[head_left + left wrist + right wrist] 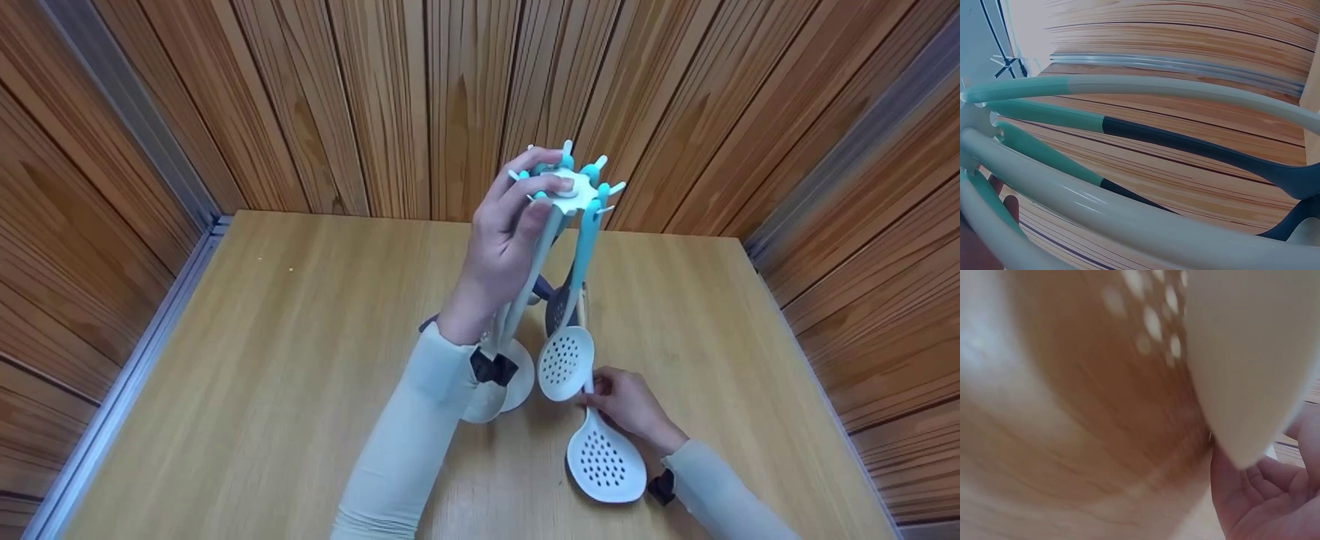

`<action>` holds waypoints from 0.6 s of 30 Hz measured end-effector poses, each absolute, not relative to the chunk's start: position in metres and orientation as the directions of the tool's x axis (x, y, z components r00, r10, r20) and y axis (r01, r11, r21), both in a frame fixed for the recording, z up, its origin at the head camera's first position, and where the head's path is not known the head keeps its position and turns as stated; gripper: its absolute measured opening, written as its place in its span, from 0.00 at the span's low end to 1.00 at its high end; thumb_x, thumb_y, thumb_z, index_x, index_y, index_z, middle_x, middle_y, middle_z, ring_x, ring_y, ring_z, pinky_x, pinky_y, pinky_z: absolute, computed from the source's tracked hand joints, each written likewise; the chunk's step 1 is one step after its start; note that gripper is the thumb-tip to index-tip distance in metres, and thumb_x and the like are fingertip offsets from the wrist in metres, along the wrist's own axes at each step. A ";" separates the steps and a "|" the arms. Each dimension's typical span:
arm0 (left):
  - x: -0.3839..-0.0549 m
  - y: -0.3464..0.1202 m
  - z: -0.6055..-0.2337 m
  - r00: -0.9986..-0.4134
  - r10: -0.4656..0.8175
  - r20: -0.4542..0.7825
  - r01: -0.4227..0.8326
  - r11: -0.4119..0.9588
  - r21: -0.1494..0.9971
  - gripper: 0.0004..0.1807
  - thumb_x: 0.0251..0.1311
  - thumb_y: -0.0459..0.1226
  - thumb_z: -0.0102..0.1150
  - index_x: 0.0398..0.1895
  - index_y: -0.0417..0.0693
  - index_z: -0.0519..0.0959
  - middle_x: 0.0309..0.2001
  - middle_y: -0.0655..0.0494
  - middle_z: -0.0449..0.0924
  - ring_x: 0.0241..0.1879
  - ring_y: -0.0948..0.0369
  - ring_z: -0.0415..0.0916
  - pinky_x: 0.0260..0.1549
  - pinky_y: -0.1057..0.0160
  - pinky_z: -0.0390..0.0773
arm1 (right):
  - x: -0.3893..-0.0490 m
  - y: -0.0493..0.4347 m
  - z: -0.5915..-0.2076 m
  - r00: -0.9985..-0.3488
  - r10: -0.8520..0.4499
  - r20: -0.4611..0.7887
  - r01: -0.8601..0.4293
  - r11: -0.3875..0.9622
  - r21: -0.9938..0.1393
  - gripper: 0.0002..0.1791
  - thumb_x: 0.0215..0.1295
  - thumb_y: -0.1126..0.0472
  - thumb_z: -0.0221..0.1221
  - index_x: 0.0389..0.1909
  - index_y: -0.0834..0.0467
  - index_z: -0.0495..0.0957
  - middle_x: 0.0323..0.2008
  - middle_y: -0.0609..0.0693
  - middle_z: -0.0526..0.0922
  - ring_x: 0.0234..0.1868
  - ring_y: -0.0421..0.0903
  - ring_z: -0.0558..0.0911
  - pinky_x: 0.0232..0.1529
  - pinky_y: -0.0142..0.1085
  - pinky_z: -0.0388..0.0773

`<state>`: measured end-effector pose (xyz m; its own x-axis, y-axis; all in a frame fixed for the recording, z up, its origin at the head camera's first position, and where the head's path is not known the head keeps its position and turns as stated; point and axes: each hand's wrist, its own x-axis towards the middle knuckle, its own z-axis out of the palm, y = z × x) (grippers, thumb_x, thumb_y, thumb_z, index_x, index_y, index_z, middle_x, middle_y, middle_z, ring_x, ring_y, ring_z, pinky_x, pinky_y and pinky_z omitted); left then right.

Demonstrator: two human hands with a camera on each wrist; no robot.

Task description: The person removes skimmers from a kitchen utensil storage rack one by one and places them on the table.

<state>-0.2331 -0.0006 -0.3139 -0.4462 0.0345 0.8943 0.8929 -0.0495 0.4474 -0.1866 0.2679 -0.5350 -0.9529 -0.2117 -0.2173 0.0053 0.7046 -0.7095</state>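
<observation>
A white utensil carousel (576,193) with a hooked top stands tilted. My left hand (504,229) grips it near the top, fingers over the hub. A white slotted spoon (567,364) with a teal handle hangs from a hook on its right side. Below that, my right hand (630,401) pinches the handle of a white skimmer (606,461) with a perforated head, low over the table. In the right wrist view the skimmer's pale head (1252,354) fills much of the picture above my fingers (1230,495).
More utensils hang from the carousel, among them a dark slotted one (559,307) behind the spoon. The carousel's round base (517,375) shows partly behind my left sleeve (405,427). Wood-panelled walls (465,105) with metal rails (142,360) enclose the table (247,360).
</observation>
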 end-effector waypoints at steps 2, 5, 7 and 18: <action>-0.233 -0.001 -0.313 -0.446 0.035 0.895 0.893 -0.051 0.447 0.24 0.74 0.52 0.45 0.52 0.40 0.78 0.62 0.38 0.70 0.64 0.56 0.68 0.54 0.55 0.79 | -0.186 0.267 -0.534 -0.951 -0.215 -0.222 0.008 0.700 -0.714 0.17 0.62 0.57 0.69 0.50 0.56 0.81 0.29 0.48 0.79 0.30 0.46 0.78 0.29 0.33 0.73; -0.233 -0.001 -0.312 -0.447 0.036 0.894 0.892 -0.051 0.448 0.24 0.74 0.52 0.45 0.52 0.40 0.78 0.62 0.38 0.70 0.64 0.56 0.68 0.54 0.55 0.78 | -0.185 0.267 -0.533 -0.951 -0.212 -0.225 0.015 0.696 -0.718 0.18 0.62 0.55 0.69 0.50 0.56 0.81 0.30 0.49 0.79 0.31 0.47 0.78 0.30 0.34 0.73; -0.233 -0.002 -0.312 -0.450 0.039 0.892 0.891 -0.051 0.452 0.23 0.74 0.51 0.45 0.52 0.41 0.78 0.63 0.38 0.70 0.64 0.57 0.68 0.54 0.55 0.78 | -0.184 0.266 -0.533 -0.952 -0.209 -0.224 0.017 0.695 -0.719 0.19 0.61 0.54 0.69 0.51 0.55 0.81 0.30 0.48 0.80 0.32 0.47 0.78 0.31 0.35 0.74; -0.233 -0.003 -0.311 -0.446 0.044 0.894 0.893 -0.048 0.448 0.25 0.74 0.53 0.45 0.52 0.40 0.78 0.62 0.37 0.70 0.63 0.56 0.69 0.54 0.54 0.78 | -0.183 0.265 -0.534 -0.960 -0.174 -0.220 0.029 0.720 -0.694 0.19 0.58 0.53 0.72 0.48 0.55 0.81 0.28 0.48 0.80 0.30 0.47 0.78 0.29 0.35 0.73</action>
<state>-0.2328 -0.0033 -0.3110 -0.4465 0.0438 0.8937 0.8926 -0.0477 0.4483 -0.1834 0.2645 -0.5339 -0.9598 -0.1739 -0.2201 0.0287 0.7197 -0.6937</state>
